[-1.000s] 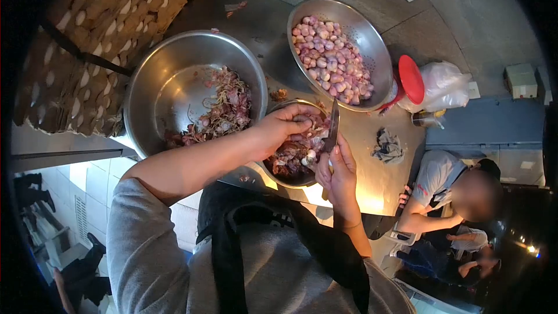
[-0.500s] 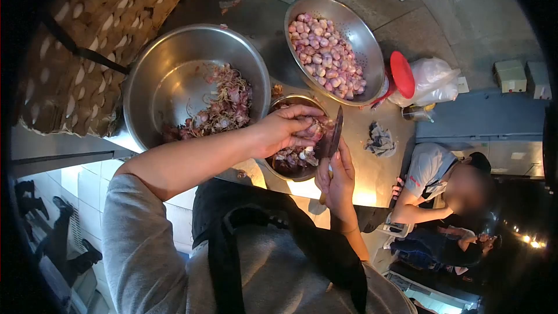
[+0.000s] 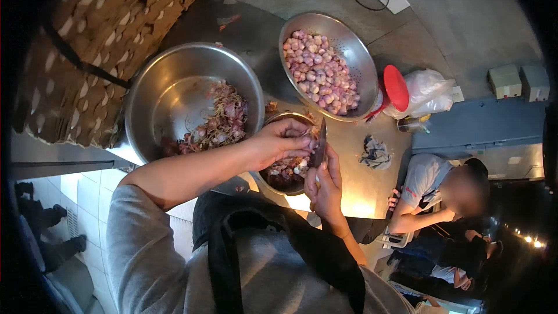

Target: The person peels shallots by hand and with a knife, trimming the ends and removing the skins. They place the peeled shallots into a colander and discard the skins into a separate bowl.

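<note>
My left hand (image 3: 273, 145) pinches a reddish shallot (image 3: 314, 132), partly hidden by the fingers, over a small metal bowl (image 3: 263, 182). My right hand (image 3: 326, 189) grips a knife (image 3: 320, 144) whose blade points away from me, up against the shallot. Skins and pale pieces (image 3: 290, 168) fill the small bowl. To its left stands a large steel bowl (image 3: 139, 96) with unpeeled, rooty shallots (image 3: 228, 113) heaped on one side. Beyond my hands a steel colander (image 3: 361, 61) holds many pinkish peeled shallots (image 3: 322, 72).
A slotted cardboard carton (image 3: 104, 40) stands at the far left. Right of the colander are a red round object (image 3: 396, 88) and a plastic bag (image 3: 427, 94). A crumpled cloth (image 3: 376, 153) lies on the table. Another person (image 3: 427, 189) leans at the table's right end.
The view has shifted, so the bowls and colander sit slightly lower. My hands keep the knife and shallot together over the small bowl, moved slightly left in view.
</note>
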A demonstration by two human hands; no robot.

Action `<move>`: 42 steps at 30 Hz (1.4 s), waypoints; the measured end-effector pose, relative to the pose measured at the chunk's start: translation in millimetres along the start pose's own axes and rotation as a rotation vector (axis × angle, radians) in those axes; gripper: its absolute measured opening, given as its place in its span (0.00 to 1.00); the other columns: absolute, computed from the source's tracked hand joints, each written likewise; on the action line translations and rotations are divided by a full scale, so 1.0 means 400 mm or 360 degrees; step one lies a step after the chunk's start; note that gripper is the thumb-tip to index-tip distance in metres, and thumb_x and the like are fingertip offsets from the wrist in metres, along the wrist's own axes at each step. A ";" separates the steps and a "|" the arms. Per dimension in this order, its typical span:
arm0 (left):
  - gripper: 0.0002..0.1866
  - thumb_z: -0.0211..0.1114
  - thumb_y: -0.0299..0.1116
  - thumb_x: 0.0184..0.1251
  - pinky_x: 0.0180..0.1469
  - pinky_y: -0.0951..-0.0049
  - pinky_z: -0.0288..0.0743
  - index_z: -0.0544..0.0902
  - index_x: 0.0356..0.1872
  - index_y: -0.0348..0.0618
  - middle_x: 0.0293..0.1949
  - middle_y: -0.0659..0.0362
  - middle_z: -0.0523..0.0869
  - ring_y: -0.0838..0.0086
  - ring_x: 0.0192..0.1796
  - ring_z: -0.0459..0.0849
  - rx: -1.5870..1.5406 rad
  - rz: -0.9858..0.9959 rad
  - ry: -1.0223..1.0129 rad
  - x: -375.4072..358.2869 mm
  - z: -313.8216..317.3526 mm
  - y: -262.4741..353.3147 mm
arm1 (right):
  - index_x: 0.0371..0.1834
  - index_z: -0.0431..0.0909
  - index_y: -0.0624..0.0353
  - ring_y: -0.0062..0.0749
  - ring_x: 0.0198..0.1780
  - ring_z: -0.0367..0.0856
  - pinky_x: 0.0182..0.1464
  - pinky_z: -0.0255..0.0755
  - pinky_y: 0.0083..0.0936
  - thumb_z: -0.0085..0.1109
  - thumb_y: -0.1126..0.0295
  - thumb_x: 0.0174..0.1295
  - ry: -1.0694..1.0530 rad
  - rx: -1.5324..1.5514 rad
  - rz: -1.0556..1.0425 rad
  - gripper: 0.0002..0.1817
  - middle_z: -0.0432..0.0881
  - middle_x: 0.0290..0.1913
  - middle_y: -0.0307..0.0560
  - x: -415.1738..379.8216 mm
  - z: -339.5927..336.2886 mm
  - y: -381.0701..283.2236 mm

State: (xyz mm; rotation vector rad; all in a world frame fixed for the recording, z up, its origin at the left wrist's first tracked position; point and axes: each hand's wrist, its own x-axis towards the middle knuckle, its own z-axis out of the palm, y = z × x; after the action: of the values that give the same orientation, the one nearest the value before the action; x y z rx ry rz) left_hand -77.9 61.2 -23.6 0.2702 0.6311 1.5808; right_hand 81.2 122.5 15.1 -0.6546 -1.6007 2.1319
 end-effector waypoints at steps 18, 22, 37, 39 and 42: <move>0.15 0.50 0.26 0.67 0.51 0.70 0.76 0.68 0.54 0.43 0.45 0.55 0.75 0.72 0.46 0.78 -0.0044 -0.0027 -0.0103 -0.009 0.040 0.063 | 0.58 0.60 0.48 0.15 0.08 0.49 0.13 0.48 0.14 0.33 0.52 0.68 -0.0246 0.1065 0.0543 0.20 0.55 0.11 0.31 0.051 -0.105 -0.041; 0.14 0.55 0.25 0.63 0.42 0.76 0.76 0.71 0.50 0.40 0.44 0.55 0.78 0.73 0.45 0.79 0.0219 0.0219 -0.0179 -0.043 0.066 0.113 | 0.58 0.60 0.48 0.16 0.08 0.49 0.13 0.48 0.14 0.34 0.54 0.68 -0.0315 0.1047 0.0568 0.20 0.55 0.11 0.31 0.056 -0.113 -0.045; 0.18 0.63 0.33 0.55 0.45 0.66 0.74 0.77 0.48 0.44 0.47 0.52 0.79 0.59 0.44 0.81 0.2864 0.0786 0.0633 -0.130 0.097 0.161 | 0.55 0.60 0.46 0.17 0.09 0.50 0.14 0.50 0.14 0.36 0.55 0.68 -0.0345 0.0725 0.0503 0.16 0.56 0.12 0.33 0.033 -0.076 -0.066; 0.18 0.62 0.33 0.58 0.44 0.67 0.75 0.75 0.51 0.43 0.46 0.53 0.79 0.64 0.43 0.81 0.2433 0.0609 0.0209 -0.080 0.136 0.130 | 0.57 0.59 0.46 0.16 0.09 0.51 0.14 0.50 0.13 0.36 0.55 0.68 -0.0386 0.0689 0.0434 0.17 0.57 0.12 0.34 0.024 -0.070 -0.069; 0.14 0.59 0.30 0.61 0.46 0.68 0.77 0.74 0.48 0.41 0.42 0.55 0.80 0.69 0.44 0.81 0.1080 0.0023 0.0039 -0.018 0.127 0.063 | 0.62 0.55 0.46 0.16 0.10 0.51 0.14 0.50 0.12 0.36 0.56 0.68 -0.0348 0.0603 0.0286 0.21 0.57 0.12 0.34 0.010 -0.060 -0.064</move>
State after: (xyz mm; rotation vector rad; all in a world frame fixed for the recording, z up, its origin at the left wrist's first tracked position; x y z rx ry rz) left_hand -71.3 66.0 33.1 0.7584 1.1772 1.3397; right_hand 93.0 150.4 33.7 -0.4676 -1.2178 2.6237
